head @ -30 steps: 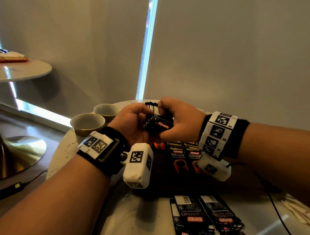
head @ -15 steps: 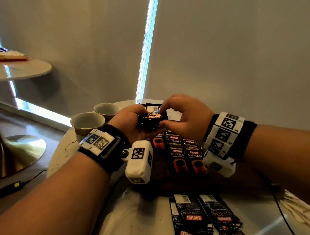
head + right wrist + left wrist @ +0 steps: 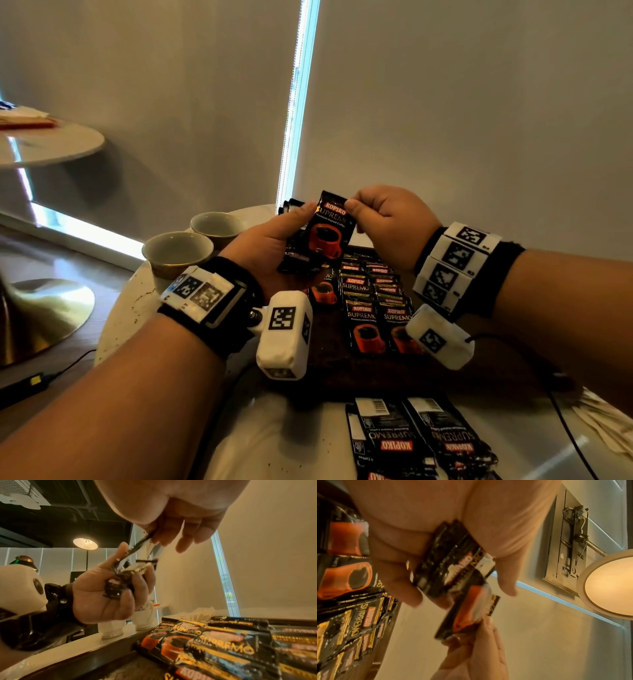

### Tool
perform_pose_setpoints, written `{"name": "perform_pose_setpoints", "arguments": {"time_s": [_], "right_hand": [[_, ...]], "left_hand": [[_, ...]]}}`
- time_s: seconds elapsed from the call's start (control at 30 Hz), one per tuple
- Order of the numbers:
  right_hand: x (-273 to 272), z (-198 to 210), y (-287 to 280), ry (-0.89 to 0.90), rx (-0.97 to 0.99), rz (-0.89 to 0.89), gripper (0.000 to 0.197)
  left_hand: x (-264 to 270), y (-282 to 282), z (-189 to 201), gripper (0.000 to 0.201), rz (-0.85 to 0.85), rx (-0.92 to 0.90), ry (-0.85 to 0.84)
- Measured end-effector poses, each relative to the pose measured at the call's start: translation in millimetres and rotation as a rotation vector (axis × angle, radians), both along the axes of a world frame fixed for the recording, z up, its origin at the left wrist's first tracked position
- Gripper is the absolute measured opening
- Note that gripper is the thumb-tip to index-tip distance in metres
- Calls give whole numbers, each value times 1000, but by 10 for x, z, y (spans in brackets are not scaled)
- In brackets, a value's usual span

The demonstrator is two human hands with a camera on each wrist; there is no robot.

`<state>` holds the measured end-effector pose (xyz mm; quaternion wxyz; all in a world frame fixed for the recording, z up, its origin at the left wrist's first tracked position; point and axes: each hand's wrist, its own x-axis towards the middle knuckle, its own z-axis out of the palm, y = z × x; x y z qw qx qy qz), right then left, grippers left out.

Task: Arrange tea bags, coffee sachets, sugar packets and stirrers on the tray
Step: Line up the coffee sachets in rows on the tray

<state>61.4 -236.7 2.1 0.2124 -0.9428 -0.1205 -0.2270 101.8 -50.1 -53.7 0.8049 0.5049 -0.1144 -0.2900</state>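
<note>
Tray (image 3: 359, 380), dark and wooden, lies directly below both raised hands and carries overlapping rows of coffee sachets (image 3: 364, 317), long axes running away from the person. Left hand (image 3: 270, 245) has fingers curled round a stack of sachets (image 3: 294, 255), held above the tray's far left corner. Right hand (image 3: 387, 219) pinches the top corner of a single sachet (image 3: 330, 229), which stands upright, label facing the person, thumb of the left hand against its other edge. Judgement: the right hand is the nearer to the open row end. Torn outer packs (image 3: 418, 442) lie on the pale round table (image 3: 116, 315); two cups (image 3: 178, 251) stand at left. Grey blinds behind.
</note>
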Motion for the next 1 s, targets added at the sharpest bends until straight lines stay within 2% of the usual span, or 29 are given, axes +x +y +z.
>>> {"name": "perform_pose_setpoints", "arguments": {"time_s": [0.13,0.2,0.27,0.33,0.4,0.47,0.6,0.8,1.0], "right_hand": [[-28,-74,32,-12,20,-11,13],[-73,-66,34,-58,-25,47,41],[-113,-37,38,-73,-178,161,62],[-125,-28,56,-32,-337,217,64],[-130,-34,97,17,-380,209,57],[-120,-64,114,19,-367,191,51],[-84,-91,125,19,-336,177,48],[-73,-107,125,26,-304,139,52],[-30,-80,85,109,-197,12,53]], "left_hand": [[19,-12,-55,60,34,-28,-24],[43,-14,-76,62,60,-22,-30],[52,-20,-79,58,68,-18,-31],[59,-25,-88,51,70,-12,-42],[57,-26,-96,55,64,-5,-56],[40,-21,-92,59,54,6,-66],[20,-23,-67,50,80,21,-65],[-33,-19,-10,50,72,55,-67],[85,111,86,70,266,-72,66]]}}
